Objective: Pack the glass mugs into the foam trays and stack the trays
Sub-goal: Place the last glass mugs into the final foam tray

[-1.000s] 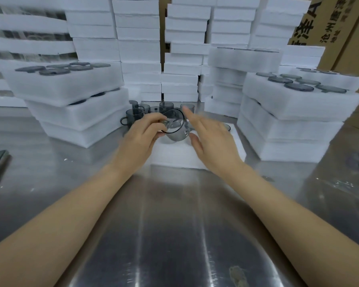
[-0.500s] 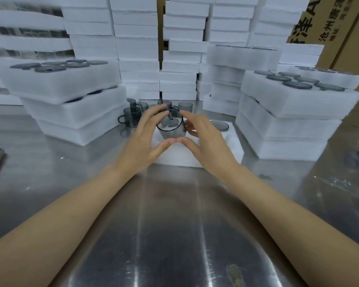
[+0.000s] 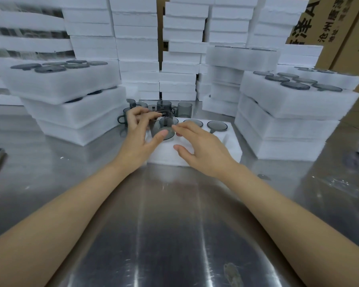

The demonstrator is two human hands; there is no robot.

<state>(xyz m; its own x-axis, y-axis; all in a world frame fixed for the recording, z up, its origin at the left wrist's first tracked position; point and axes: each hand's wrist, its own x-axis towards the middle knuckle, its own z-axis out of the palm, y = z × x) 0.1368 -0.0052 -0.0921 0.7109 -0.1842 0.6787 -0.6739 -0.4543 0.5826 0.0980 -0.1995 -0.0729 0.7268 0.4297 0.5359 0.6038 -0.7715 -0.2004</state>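
Since half a second ago the glass mug (image 3: pixel 165 126) has sunk lower, tipped over the foam tray's (image 3: pixel 216 147) far left corner. The left grip (image 3: pixel 138 137) pinches it between thumb and curled fingers. The right grip (image 3: pixel 201 150) is slack, forefinger touching the glass. Its long axis leans; I cannot tell where the mouth points.

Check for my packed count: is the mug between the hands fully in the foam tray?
Not fully in: the mug shows its wall above the foam tray; seated mugs beside it show only rims.
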